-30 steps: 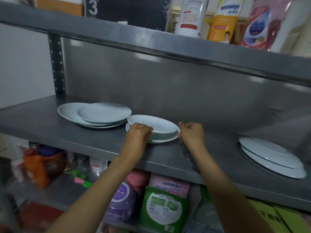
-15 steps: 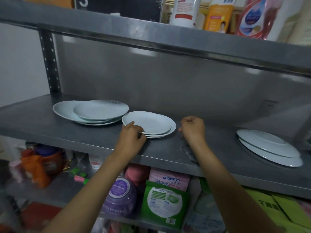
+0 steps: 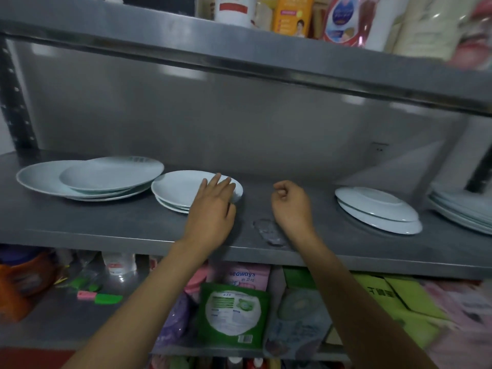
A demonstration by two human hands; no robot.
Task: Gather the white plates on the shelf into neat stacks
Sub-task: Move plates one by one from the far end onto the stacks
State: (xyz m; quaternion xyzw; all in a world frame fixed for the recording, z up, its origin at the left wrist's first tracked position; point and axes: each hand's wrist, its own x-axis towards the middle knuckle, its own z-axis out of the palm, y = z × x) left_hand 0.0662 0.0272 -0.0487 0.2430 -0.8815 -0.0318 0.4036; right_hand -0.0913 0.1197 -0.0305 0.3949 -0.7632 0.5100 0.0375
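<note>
Both hands have let go of the small middle stack since the earlier frames: the left hand (image 3: 215,201) now lies with straight, spread fingers on that stack's near right edge, and the right hand (image 3: 290,202) has drawn off to the right and hangs over bare metal, fingers loosely curled, holding nothing.

By size, the steel shelf (image 3: 80,222) comes first: a dull grey brushed sheet, flat, with a scuffed patch at its front lip between the two wrists. All the white plates sit on it.

Largest of the plate groups is the left pile (image 3: 48,179), wide shallow glazed plates with a smaller one lying off-centre on top, so it looks untidy and probably needs squaring. The far-right stack (image 3: 463,214), cut by the frame edge and blurred, seems several plates deep; how even it is I cannot tell. The right-of-centre pair (image 3: 378,209) appears to lie upside down, foot ring showing, the upper one shifted slightly back from the lower.

Smallest is the middle stack (image 3: 181,189), about three round, smooth-rimmed plates, fairly well aligned and just touching the left pile's rim.

Judging from this, the task is roughly midway: one stack looks neat, the left pile and the pair remain to be tidied or merged.
</note>
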